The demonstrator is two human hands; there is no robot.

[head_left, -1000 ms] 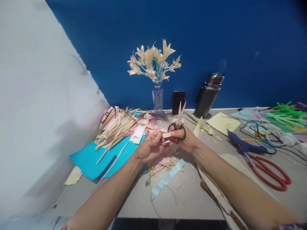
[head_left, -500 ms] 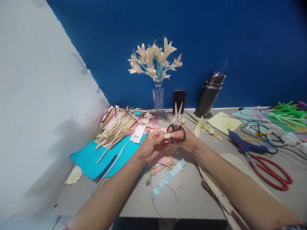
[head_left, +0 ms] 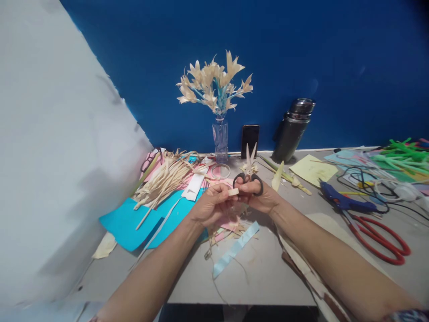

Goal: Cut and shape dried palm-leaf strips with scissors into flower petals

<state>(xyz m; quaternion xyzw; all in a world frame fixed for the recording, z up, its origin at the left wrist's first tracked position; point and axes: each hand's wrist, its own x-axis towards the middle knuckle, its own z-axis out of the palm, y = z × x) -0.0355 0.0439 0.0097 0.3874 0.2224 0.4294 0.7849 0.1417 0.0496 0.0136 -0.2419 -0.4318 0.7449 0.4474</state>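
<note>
Between the thumb and fingers of my left hand [head_left: 212, 203] is a short, pale cream strip [head_left: 233, 192], perhaps dried husk. My right hand [head_left: 259, 197] holds small black-handled scissors [head_left: 249, 167], their blades pointing up and slightly parted. Its fingertips are close to the strip's right end; whether they touch it I cannot tell. Below my hands lie pink scraps, pale clippings and a light blue paper strip [head_left: 236, 250]. A roll of tape [head_left: 220, 171] lies just beyond my left hand.
At the back stand a clear bottle [head_left: 220, 141] with cream husk flowers [head_left: 214, 80], a phone [head_left: 250, 141] and a dark flask [head_left: 294, 129]. Left lie dried strips [head_left: 167, 179] on blue paper [head_left: 134, 223]. Right lie a glue gun [head_left: 345, 199], red-handled scissors [head_left: 382, 237] and green stems [head_left: 402, 156].
The cream strip now shows a bit more beyond my left thumb, and my right fingertips have drawn slightly right of it. The scissors shifted a little to the right.
</note>
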